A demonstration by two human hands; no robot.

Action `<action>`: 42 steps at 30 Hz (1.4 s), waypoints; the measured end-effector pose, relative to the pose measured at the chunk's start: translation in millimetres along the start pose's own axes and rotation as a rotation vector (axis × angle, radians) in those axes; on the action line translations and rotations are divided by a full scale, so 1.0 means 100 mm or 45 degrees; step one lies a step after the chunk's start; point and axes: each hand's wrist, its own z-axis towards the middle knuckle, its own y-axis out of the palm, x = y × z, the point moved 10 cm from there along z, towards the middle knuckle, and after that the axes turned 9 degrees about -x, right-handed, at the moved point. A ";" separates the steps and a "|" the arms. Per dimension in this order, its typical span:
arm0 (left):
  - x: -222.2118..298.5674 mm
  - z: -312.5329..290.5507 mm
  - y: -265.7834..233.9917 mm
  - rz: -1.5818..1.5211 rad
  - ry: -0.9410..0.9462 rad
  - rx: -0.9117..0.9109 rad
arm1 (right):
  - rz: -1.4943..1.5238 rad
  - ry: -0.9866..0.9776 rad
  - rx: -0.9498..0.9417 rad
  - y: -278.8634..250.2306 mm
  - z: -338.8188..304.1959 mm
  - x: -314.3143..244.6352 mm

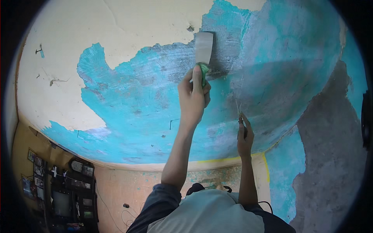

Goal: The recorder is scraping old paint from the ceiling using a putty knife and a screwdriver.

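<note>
My left hand is closed around the green handle of a scraper. Its broad pale metal blade points up and lies at the ragged border of the cream paint, over a grey, streaked patch of the wall. Lower and to the right, my right hand is closed on a thin tool with a dark grip, held close to the wall; its exact kind is unclear. Around both hands the wall shows turquoise paint with grey smears.
Nails stick out of the wall. A bare grey plaster area runs down the right side. A dark shelf unit with a screen stands at lower left. Thin cables and a small dark box lie below on the floor.
</note>
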 end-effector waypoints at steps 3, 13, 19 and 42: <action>0.02 0.04 0.00 -0.039 0.022 -0.045 | -0.007 0.013 -0.019 0.02 0.00 -0.05; -0.07 -0.08 -0.03 -0.155 -0.093 -0.041 | 0.011 0.017 -0.022 0.01 0.00 -0.04; 0.23 0.14 0.00 -0.041 0.014 -0.057 | 0.023 0.015 -0.034 0.03 0.01 0.00; -0.05 -0.09 0.09 -0.230 -0.107 -0.003 | -0.009 0.059 -0.016 -0.06 -0.03 0.08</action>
